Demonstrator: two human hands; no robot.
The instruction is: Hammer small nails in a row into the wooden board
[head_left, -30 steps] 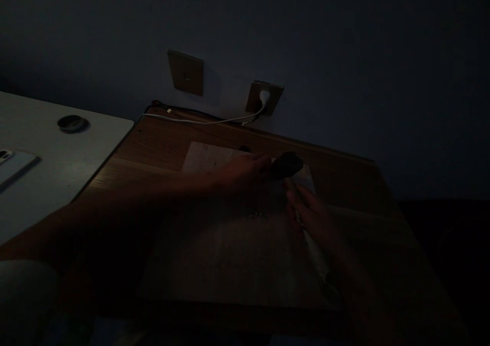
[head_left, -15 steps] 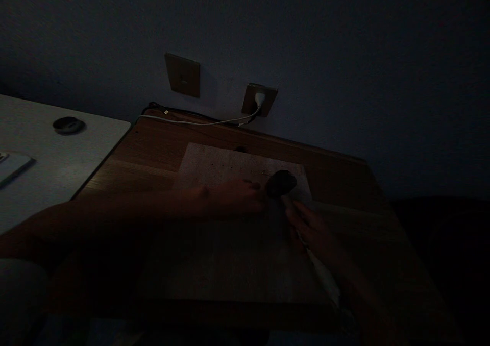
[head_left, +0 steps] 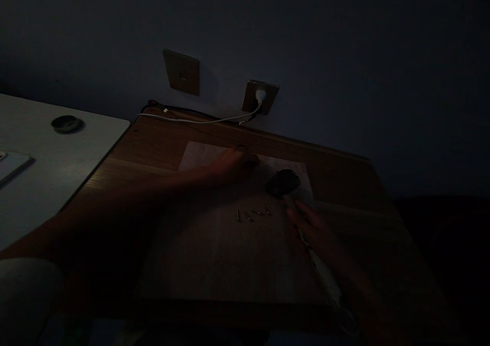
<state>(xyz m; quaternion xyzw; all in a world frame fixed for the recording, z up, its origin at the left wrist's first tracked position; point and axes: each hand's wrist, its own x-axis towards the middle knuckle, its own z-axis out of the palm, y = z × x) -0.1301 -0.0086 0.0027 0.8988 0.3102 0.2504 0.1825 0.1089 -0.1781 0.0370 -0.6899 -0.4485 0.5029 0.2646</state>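
Observation:
In dim light, a wooden board [head_left: 214, 264] lies on the wooden table. My right hand [head_left: 312, 228] is wrapped round the pale handle of a mallet [head_left: 283, 182], whose dark, rounded head is over the board's right part. My left hand [head_left: 237, 163] is at the board's far edge with its fingers curled together. What they hold, if anything, is too dark to make out. Several small metal screws or nails [head_left: 248, 216] lie in a loose row on the board, between my two hands and nearer to me.
The brown table [head_left: 344, 223] meets a wall with two socket plates [head_left: 181, 73]. A white plug [head_left: 261, 97] sits in the right one, and its cable [head_left: 206, 122] runs along the table's back edge. At left, a white table [head_left: 34, 126] bears a round dark object [head_left: 67, 124].
My left hand has moved away from me and slightly left, to the board's far edge. This uncovers the small metal pieces. My right hand and the mallet have hardly moved.

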